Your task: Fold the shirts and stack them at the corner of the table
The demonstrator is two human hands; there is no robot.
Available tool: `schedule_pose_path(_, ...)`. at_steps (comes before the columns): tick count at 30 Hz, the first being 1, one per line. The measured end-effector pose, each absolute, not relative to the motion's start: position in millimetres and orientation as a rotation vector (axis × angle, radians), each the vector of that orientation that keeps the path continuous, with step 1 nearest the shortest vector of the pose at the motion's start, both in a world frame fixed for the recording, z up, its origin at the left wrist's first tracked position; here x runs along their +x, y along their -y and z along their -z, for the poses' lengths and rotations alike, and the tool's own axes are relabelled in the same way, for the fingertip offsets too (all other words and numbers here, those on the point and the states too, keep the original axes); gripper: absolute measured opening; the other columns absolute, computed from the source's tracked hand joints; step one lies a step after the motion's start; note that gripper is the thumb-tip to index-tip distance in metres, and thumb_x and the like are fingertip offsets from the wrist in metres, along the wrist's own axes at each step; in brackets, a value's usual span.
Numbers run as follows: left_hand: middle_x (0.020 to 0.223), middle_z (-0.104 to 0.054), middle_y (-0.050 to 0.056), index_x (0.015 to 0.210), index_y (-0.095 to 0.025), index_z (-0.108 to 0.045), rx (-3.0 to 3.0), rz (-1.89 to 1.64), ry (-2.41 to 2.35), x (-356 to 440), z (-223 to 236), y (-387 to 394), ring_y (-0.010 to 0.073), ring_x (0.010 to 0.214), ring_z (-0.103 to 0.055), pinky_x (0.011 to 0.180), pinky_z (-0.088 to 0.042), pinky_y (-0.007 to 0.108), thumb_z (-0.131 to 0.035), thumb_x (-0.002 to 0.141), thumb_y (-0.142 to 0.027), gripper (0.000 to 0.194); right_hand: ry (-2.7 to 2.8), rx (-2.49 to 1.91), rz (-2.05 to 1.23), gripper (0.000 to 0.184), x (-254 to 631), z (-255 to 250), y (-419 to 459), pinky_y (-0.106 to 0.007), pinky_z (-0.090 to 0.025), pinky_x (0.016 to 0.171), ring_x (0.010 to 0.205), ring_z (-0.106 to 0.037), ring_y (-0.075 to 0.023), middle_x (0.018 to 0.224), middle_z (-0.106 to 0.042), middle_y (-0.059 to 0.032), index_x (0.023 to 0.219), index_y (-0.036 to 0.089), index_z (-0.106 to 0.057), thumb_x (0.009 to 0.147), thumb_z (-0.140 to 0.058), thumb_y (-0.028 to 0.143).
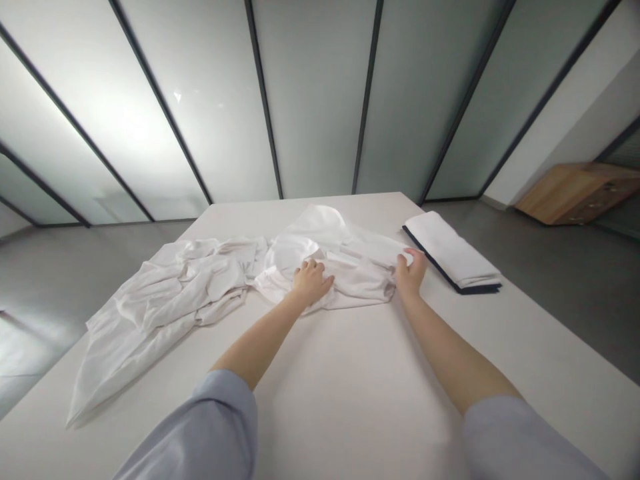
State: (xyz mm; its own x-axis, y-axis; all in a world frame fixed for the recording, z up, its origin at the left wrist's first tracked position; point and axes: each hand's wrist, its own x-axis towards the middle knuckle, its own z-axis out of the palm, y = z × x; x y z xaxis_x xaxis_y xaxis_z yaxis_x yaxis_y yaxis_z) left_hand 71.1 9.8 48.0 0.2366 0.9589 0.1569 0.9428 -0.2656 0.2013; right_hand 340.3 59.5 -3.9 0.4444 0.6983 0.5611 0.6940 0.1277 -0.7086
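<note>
A crumpled white shirt (175, 287) is spread across the table, bunched on the left, with a corner trailing toward the near left. Its middle part has a rounded, collar-like fold. My left hand (313, 281) rests on that middle part, fingers slightly bent and thumb held apart. At the right end of the cloth is my right hand (411, 272), its fingers and thumb curled around the fabric's edge. The fingertips of the right hand are partly hidden by the cloth.
A folded white cloth with a dark navy edge (450, 250) lies on the right side of the white table (340, 393). Behind the table stand frosted glass panels (320, 100) with dark frames. A wooden cabinet (575, 190) is on the floor at the far right.
</note>
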Motion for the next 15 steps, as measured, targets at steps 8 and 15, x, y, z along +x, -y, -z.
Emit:
schedule_pose_path(8,0.146,-0.047,0.012,0.132,-0.024,-0.053,2.422,-0.373,-1.659,47,-24,11,0.0322,0.130,-0.047,0.106,-0.038,0.048,-0.064,0.081,-0.046,0.057,2.037,-1.818,-0.102,0.037,306,3,-49,-0.042,-0.043,0.098,0.119,-0.056,-0.0285,0.126,-0.065,-0.0109,0.118,0.023,-0.067,0.090,-0.044,0.034)
schedule_pose_path(15,0.153,-0.041,0.007,0.119,-0.026,-0.064,2.482,-0.156,-1.446,32,-32,0,0.0281,0.136,-0.042,0.109,-0.037,0.044,-0.063,0.076,-0.023,0.043,2.063,-2.119,-0.066,0.047,310,-20,-38,-0.044,-0.040,0.097,0.122,-0.055,-0.0303,0.130,-0.062,-0.0161,0.127,0.018,-0.060,0.093,-0.042,0.045)
